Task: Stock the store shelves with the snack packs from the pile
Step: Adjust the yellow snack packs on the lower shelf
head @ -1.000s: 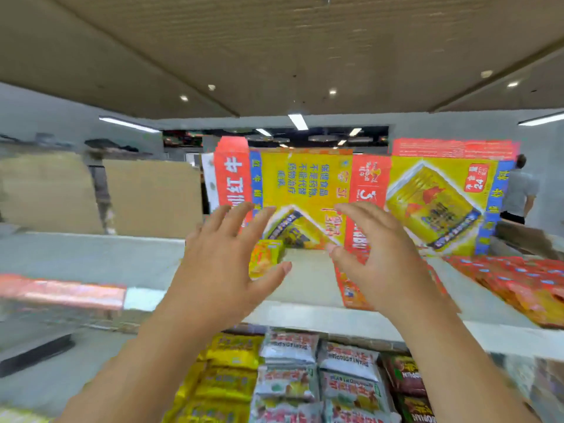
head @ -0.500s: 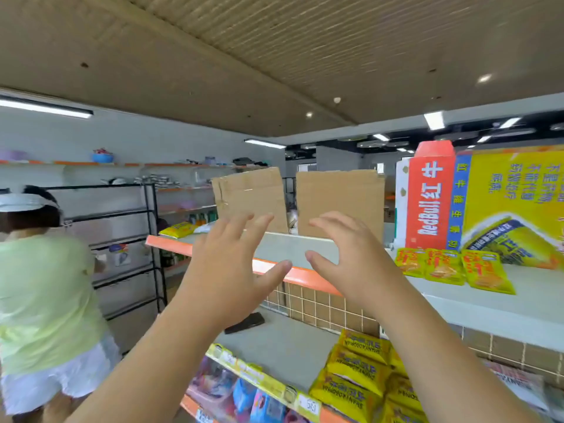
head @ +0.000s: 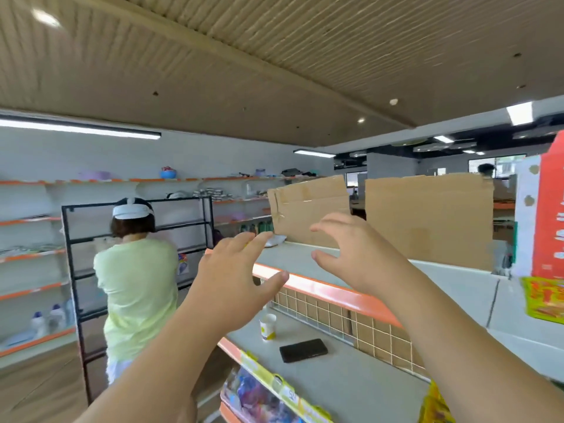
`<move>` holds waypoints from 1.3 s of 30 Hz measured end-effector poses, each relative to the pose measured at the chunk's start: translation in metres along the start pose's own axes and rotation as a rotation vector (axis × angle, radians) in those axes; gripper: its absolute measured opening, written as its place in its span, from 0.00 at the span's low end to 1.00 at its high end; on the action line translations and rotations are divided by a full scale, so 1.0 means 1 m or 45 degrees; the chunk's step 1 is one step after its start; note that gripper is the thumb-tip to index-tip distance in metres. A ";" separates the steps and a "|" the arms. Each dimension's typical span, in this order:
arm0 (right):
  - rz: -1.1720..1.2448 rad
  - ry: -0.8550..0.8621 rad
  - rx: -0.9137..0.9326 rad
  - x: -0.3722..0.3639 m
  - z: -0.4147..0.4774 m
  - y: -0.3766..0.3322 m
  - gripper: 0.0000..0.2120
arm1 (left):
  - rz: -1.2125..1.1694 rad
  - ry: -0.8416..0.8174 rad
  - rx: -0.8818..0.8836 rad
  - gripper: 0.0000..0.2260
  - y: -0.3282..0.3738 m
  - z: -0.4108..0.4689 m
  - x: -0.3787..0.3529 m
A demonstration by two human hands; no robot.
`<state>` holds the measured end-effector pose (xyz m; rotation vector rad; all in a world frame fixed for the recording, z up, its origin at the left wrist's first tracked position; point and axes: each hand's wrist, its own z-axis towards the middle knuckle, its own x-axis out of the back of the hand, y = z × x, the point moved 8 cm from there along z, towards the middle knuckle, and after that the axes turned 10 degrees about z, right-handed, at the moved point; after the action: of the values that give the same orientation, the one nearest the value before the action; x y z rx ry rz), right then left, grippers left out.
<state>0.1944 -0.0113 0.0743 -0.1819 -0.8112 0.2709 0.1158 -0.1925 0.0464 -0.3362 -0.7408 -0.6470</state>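
Observation:
My left hand [head: 235, 276] and my right hand [head: 357, 254] are raised side by side in front of the shelf unit, fingers spread and slightly bent, holding nothing. A yellow snack pack [head: 544, 297] lies on the top shelf [head: 457, 288] at the far right edge. More yellow packs [head: 433, 406] show at the bottom right on a lower shelf. Colourful packs [head: 259, 401] fill the shelf level below the price strip.
On the middle shelf [head: 351, 380] lie a black phone [head: 303, 350] and a small cup [head: 268, 326]. Two cardboard sheets [head: 427, 218] stand on top. A red carton [head: 549, 221] is at right. A person in a light green shirt [head: 137, 288] stands by a black rack [head: 79, 270].
The view has swung left: the red and yellow cartons and snack packs slid off to the right, the person and black rack came into view. Both hands stay raised and empty.

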 end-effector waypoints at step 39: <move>-0.405 -0.772 -0.427 -0.282 0.341 0.176 0.19 | -0.413 -0.354 0.069 0.31 -0.226 0.303 -0.335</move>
<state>-0.2712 0.0884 0.0643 -0.2865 -1.4704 -0.1260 -0.3746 -0.0714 0.0328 -0.2604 -1.0907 -0.8949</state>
